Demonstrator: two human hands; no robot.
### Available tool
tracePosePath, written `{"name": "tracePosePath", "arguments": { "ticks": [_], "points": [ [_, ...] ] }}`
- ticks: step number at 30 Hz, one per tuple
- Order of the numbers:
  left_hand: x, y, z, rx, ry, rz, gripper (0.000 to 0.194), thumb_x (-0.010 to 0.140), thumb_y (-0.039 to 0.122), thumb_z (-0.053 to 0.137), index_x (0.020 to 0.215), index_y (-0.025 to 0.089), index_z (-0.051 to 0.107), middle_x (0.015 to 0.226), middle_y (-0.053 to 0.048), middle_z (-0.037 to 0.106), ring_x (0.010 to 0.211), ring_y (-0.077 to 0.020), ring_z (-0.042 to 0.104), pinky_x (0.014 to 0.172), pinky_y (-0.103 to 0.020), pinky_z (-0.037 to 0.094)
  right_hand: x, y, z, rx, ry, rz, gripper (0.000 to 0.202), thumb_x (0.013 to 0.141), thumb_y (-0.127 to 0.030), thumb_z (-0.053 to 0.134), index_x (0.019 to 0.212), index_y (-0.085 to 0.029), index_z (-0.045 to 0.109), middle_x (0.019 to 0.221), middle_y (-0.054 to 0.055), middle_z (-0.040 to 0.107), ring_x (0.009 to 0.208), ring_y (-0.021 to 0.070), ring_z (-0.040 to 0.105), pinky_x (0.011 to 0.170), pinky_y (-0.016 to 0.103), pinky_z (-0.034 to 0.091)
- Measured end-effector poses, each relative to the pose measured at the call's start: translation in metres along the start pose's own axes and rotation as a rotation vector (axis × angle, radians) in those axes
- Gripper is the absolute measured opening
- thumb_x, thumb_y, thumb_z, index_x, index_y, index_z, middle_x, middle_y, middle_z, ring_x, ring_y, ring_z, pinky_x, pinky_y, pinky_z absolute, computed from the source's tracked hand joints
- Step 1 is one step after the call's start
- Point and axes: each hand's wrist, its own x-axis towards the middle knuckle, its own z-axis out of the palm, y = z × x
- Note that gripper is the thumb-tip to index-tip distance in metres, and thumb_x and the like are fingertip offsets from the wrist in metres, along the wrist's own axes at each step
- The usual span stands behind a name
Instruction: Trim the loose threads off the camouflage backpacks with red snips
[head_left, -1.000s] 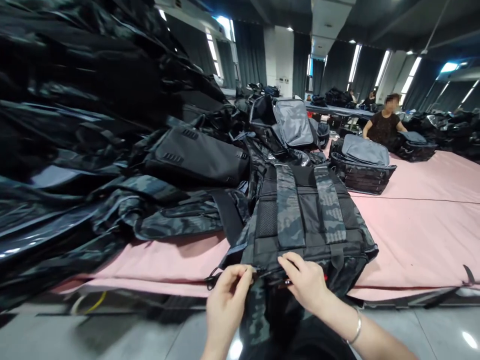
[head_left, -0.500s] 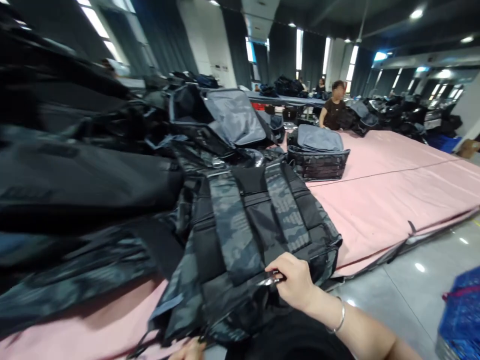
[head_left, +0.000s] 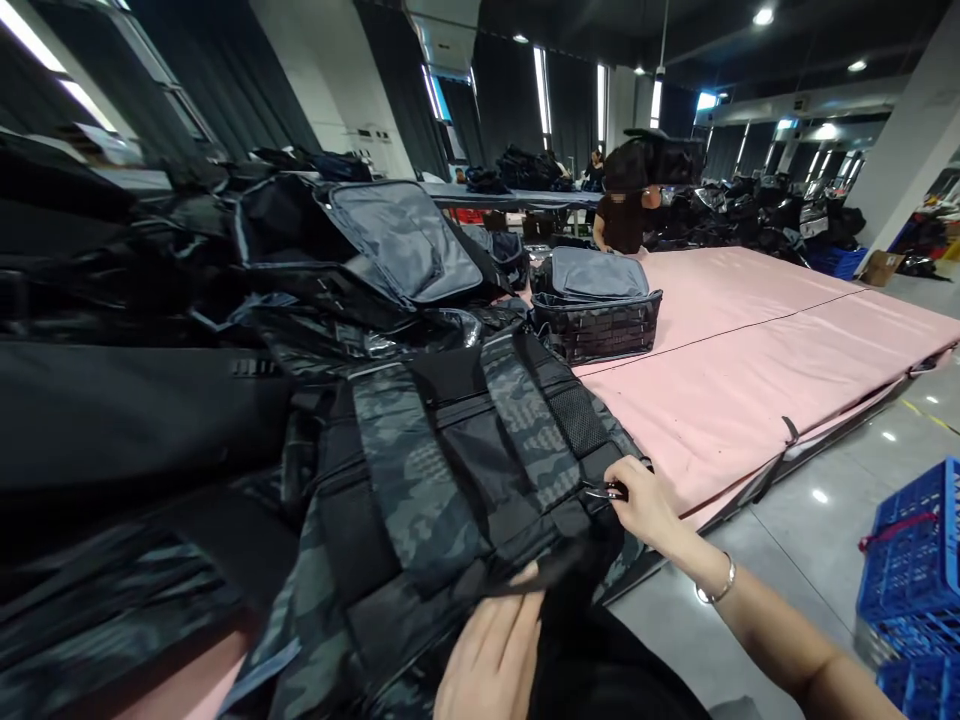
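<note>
A black and grey camouflage backpack (head_left: 517,455) lies in front of me with its shoulder straps facing up. Near its lower edge, my left hand (head_left: 495,640) has its fingers closed at a black strap (head_left: 551,568), which crosses over the fingertips and is blurred. My right hand (head_left: 637,500) is closed on small scissors (head_left: 602,492); their metal blades point left over the backpack's right lower corner. A bracelet circles the right wrist.
Dark bags pile up on the left. An open bag with grey lining (head_left: 600,300) stands on the pink-covered table (head_left: 750,350). Beyond it, a person (head_left: 622,220) is partly hidden by a raised dark bag (head_left: 652,160). Blue crates (head_left: 911,550) sit on the floor at right.
My left hand has come up from the bottom edge to the black strap. My right hand with the scissors has moved right and up. The person behind now has a bag raised.
</note>
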Motion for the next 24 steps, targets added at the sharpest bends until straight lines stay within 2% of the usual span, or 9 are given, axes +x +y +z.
{"name": "tracePosePath", "arguments": {
  "ticks": [2, 5, 7, 9, 13, 15, 19, 22, 24],
  "points": [
    [0.026, -0.009, -0.002, 0.041, -0.007, -0.019, 0.041, 0.085, 0.027, 0.051, 0.124, 0.018, 0.049, 0.119, -0.012, 0.06, 0.104, -0.0241, 0.058, 0.087, -0.036, 0.049, 0.002, -0.009, 0.0, 0.241, -0.014, 0.03, 0.002, 0.082, -0.019, 0.05, 0.079, -0.02, 0.05, 0.07, -0.001, 0.058, 0.066, 0.014, 0.055, 0.064, 0.024, 0.041],
    [0.04, -0.025, 0.005, 0.076, -0.078, 0.033, 0.045, 0.083, 0.038, 0.054, 0.122, 0.017, 0.05, 0.117, -0.012, 0.061, 0.103, -0.0259, 0.059, 0.086, -0.038, 0.049, 0.003, -0.025, -0.008, 0.556, -0.064, 0.133, 0.012, 0.087, -0.028, 0.045, 0.078, -0.02, 0.044, 0.053, -0.006, 0.053, 0.055, 0.0116, 0.051, 0.061, 0.024, 0.04],
    [0.037, -0.031, 0.012, 0.124, -0.058, 0.063, 0.041, 0.083, 0.033, 0.056, 0.12, 0.017, 0.052, 0.113, -0.01, 0.064, 0.099, -0.0247, 0.061, 0.087, -0.038, 0.049, 0.005, -0.035, -0.015, 0.656, -0.114, 0.131, 0.017, 0.089, -0.032, 0.044, 0.077, -0.02, 0.045, 0.051, -0.006, 0.052, 0.052, 0.0101, 0.049, 0.061, 0.023, 0.039],
    [0.034, -0.032, 0.014, 0.17, 0.019, 0.061, 0.037, 0.083, 0.023, 0.056, 0.12, 0.018, 0.052, 0.108, -0.008, 0.066, 0.095, -0.0218, 0.063, 0.088, -0.036, 0.048, 0.01, -0.036, -0.024, 0.726, -0.085, 0.153, 0.022, 0.087, -0.039, 0.047, 0.077, -0.019, 0.047, 0.05, -0.007, 0.05, 0.049, 0.0088, 0.046, 0.056, 0.022, 0.037],
    [0.044, -0.028, -0.005, 0.214, 0.159, 0.054, 0.038, 0.081, 0.013, 0.057, 0.118, 0.019, 0.053, 0.094, -0.005, 0.07, 0.084, -0.0182, 0.066, 0.085, -0.032, 0.048, 0.025, -0.003, -0.042, 0.983, 0.177, 0.472, 0.039, 0.072, -0.054, 0.062, 0.073, -0.019, 0.045, 0.048, -0.01, 0.036, 0.038, 0.005, 0.029, 0.038, 0.018, 0.024],
    [0.057, -0.028, -0.02, 0.22, 0.175, 0.076, 0.037, 0.08, 0.013, 0.059, 0.116, 0.02, 0.054, 0.091, -0.004, 0.07, 0.081, -0.0178, 0.066, 0.083, -0.033, 0.048, 0.023, 0.025, -0.041, 1.075, 0.165, 0.602, 0.044, 0.066, -0.057, 0.066, 0.071, -0.02, 0.043, 0.048, -0.011, 0.031, 0.036, 0.0032, 0.021, 0.035, 0.017, 0.019],
    [0.075, -0.037, -0.04, 0.187, 0.131, 0.137, 0.03, 0.082, 0.015, 0.056, 0.111, 0.023, 0.057, 0.089, -0.001, 0.071, 0.079, -0.0174, 0.066, 0.081, -0.033, 0.048, -0.017, 0.063, -0.001, 1.039, 0.15, 0.702, 0.049, 0.057, -0.061, 0.067, 0.066, -0.021, 0.042, 0.044, -0.012, 0.028, 0.033, 0.0033, 0.02, 0.031, 0.016, 0.02],
    [0.071, -0.047, -0.048, 0.156, 0.084, 0.133, 0.029, 0.082, 0.015, 0.055, 0.11, 0.024, 0.057, 0.093, -0.001, 0.071, 0.083, -0.0161, 0.065, 0.083, -0.032, 0.046, -0.06, 0.069, 0.042, 0.962, 0.148, 0.741, 0.049, 0.054, -0.06, 0.069, 0.059, -0.021, 0.039, 0.042, -0.01, 0.033, 0.032, 0.0046, 0.023, 0.029, 0.017, 0.018],
    [0.057, -0.052, -0.051, 0.151, 0.068, 0.118, 0.032, 0.081, 0.015, 0.058, 0.111, 0.025, 0.056, 0.098, 0.0, 0.07, 0.088, -0.0154, 0.064, 0.088, -0.032, 0.043, -0.082, 0.066, 0.059, 0.91, 0.145, 0.746, 0.046, 0.059, -0.06, 0.065, 0.058, -0.021, 0.042, 0.043, -0.007, 0.038, 0.031, 0.0053, 0.025, 0.028, 0.019, 0.018]
  ]
}}
